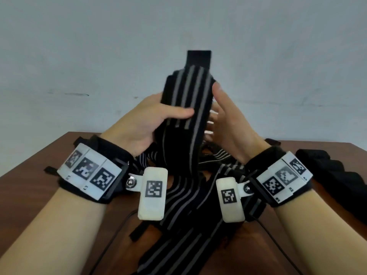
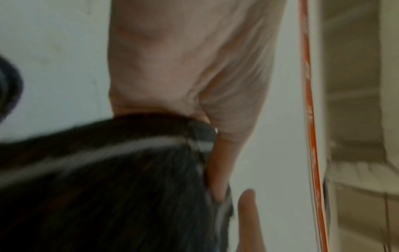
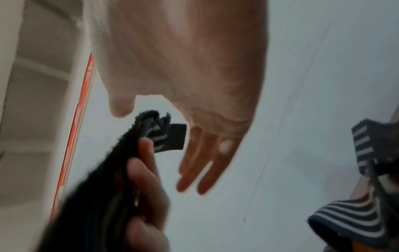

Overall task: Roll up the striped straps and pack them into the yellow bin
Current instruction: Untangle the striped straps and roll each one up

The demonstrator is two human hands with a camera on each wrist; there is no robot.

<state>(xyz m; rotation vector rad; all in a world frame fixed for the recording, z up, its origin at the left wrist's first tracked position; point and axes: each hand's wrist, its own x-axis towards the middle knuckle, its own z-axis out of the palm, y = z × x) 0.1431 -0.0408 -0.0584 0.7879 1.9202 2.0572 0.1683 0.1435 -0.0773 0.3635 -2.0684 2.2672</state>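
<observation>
My left hand [image 1: 151, 120] holds a black strap with grey stripes [image 1: 190, 96] upright above the table, thumb pressed across its front. A plain black tab [image 1: 198, 58] tops the strap, and its tail drops onto a loose heap of striped straps [image 1: 184, 195]. My right hand [image 1: 224, 112] stands just right of the strap with straight fingers and holds nothing. In the right wrist view those fingers [image 3: 200, 163] are spread apart from the strap [image 3: 97, 187], which the left hand's fingers [image 3: 146, 179] wrap. The left wrist view shows the strap [image 2: 108, 170] under my palm [image 2: 183, 68]. The yellow bin is out of view.
The brown wooden table [image 1: 39, 175] ends at a pale wall. A plain black bundle [image 1: 327, 175] lies at the right edge. More striped straps [image 3: 356, 221] show at the lower right. An orange-edged white panel [image 2: 311, 119] stands to the side. Thin cables run near the front.
</observation>
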